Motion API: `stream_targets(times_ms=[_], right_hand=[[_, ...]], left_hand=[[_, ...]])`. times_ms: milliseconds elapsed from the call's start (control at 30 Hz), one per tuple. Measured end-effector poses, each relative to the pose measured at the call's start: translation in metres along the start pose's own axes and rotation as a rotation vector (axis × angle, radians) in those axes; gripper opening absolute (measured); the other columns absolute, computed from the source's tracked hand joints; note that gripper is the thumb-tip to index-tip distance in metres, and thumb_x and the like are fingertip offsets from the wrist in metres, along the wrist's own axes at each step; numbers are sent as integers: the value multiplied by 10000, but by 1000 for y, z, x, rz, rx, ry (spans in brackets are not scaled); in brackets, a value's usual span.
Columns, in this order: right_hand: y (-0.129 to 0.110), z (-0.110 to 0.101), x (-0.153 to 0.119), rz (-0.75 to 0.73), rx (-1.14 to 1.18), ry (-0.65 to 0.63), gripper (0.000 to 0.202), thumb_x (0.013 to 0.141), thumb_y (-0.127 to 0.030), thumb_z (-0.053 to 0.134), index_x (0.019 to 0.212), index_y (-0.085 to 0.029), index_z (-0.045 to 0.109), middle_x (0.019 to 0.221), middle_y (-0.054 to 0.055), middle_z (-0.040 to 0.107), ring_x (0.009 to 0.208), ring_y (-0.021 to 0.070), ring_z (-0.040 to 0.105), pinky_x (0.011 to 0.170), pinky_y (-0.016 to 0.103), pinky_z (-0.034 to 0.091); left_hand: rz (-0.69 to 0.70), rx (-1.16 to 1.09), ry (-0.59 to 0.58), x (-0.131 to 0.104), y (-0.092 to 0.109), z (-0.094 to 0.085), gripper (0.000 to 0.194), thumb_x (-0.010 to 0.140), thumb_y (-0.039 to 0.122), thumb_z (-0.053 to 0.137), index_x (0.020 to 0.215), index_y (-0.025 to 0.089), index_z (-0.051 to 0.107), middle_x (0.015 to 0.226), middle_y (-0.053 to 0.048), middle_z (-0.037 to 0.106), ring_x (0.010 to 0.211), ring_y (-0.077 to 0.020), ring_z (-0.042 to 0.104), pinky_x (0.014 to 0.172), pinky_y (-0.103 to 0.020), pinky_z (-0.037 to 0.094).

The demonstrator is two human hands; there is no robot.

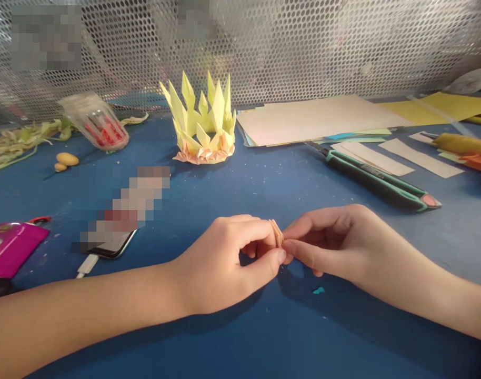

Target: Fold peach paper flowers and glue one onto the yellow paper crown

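Between my fingertips is a small folded piece of orange paper (277, 233), partly hidden by the fingers. My left hand (228, 263) pinches it between thumb and fingers. From the other side, my right hand (339, 239) grips its edge, thumb and index finger pressed together. Both hands are just above the blue table (232, 347). Beyond them stands a crown-like ring of folded paper (204, 121), pale yellow points above and orange pieces along its lower front.
A utility knife (378, 176) lies at right beside cut paper strips (422, 158) and stacked paper sheets (315, 118). On the left are a phone (114, 245) with a cable, a magenta pack (17, 247) and a tilted clear jar (96, 121). Perforated metal mesh (288, 47) closes off the back.
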State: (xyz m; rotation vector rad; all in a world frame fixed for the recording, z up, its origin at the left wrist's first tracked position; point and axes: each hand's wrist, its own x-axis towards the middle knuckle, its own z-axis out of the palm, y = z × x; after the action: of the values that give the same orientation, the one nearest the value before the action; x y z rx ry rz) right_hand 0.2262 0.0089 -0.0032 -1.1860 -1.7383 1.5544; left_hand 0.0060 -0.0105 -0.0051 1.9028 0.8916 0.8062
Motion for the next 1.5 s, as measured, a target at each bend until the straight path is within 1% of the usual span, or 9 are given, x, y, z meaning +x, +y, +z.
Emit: stream_targets(times_ms=[100,233,500,667,833,1033,1167,1333,1500], right_hand=[[0,1,0,-29,20,12,208,741,-418,960,767,-238,860,648,16,764,526,120,642,484,189,542],[2,-1,0,-64,33,50,212,759,-437,950,789,-245,865,635,2,739,527,121,636,515,209,567],[2,-3,2,-57,47,64,239,737,-457,967,784,-246,864,631,-4,720,539,110,609,495,189,518],[-4,-5,4,-71,44,67,284,709,-502,981,783,-251,871,608,-6,697,521,114,589,467,199,500],[-7,-5,6,-105,50,79,308,694,-517,998,790,-252,874,615,-8,693,518,105,561,478,203,502],[1,-3,3,-140,88,68,315,762,-558,958,877,-273,888,752,18,778,675,158,708,592,224,588],[2,-2,0,-187,-25,107,297,786,-574,934,915,-310,889,819,19,810,740,191,749,611,241,604],[-1,-4,1,-181,-77,82,253,826,-544,899,862,-295,879,798,26,791,718,192,714,566,245,559],[-1,-5,4,-119,27,49,256,798,-529,924,851,-284,873,804,21,805,703,165,688,600,227,543]], left_hand=[[-1,9,3,-1,2,-1,281,969,113,640,726,220,549,793,40,705,712,-119,595,679,-238,477],[-14,-1,7,-1,2,-3,271,1014,174,603,750,220,563,757,31,663,681,-128,586,622,-243,457],[-47,-19,24,-2,-1,-4,239,1032,168,565,798,211,586,739,37,600,687,-124,540,641,-239,457],[-87,-92,166,-2,0,0,70,970,199,688,901,194,678,890,-4,735,782,-150,684,747,-267,573],[-72,-129,272,-4,1,3,32,938,160,725,923,184,741,937,-10,766,865,-148,731,788,-238,620],[-10,-235,298,-4,1,3,146,872,58,737,800,184,721,927,-8,781,863,-113,757,830,-188,632],[-30,-232,257,-3,1,1,148,851,27,718,832,173,738,926,-17,782,869,-119,757,838,-194,632],[89,-145,263,-3,-2,1,171,861,19,702,800,178,688,940,-27,758,892,-121,746,836,-190,612],[233,-6,311,-6,-7,2,203,917,-11,651,856,181,679,930,-29,763,895,-123,742,851,-201,600]])
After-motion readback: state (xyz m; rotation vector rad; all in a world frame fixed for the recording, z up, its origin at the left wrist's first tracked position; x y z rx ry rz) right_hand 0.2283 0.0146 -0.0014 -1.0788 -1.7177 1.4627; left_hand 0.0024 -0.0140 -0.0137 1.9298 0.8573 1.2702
